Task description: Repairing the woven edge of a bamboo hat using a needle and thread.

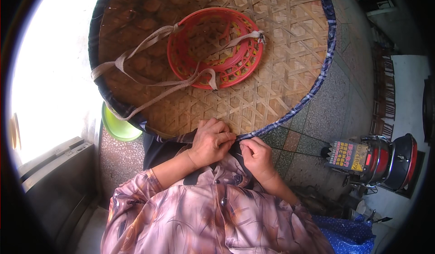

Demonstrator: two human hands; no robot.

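Note:
A large round woven bamboo tray (281, 41) fills the upper middle, its near edge at my lap. Dark blue patterned cloth binding (312, 90) wraps around its rim. My left hand (210, 143) is closed at the near rim, thumb and fingers pinching the binding there. Beside it on the right, my right hand (257, 158) is closed in a pinch against the same edge; anything small between its fingertips is hidden. On the tray sits a red openwork plastic basket (180, 65). Pale cloth straps (140, 50) run from the basket across to the tray's left rim.
A light green basin (118, 126) stands on the speckled floor under the tray's left side. A motorcycle's rear end (378, 158) is at the right. A blue dotted cloth (346, 236) lies at the lower right, and a grey metal door (61, 181) stands at the left.

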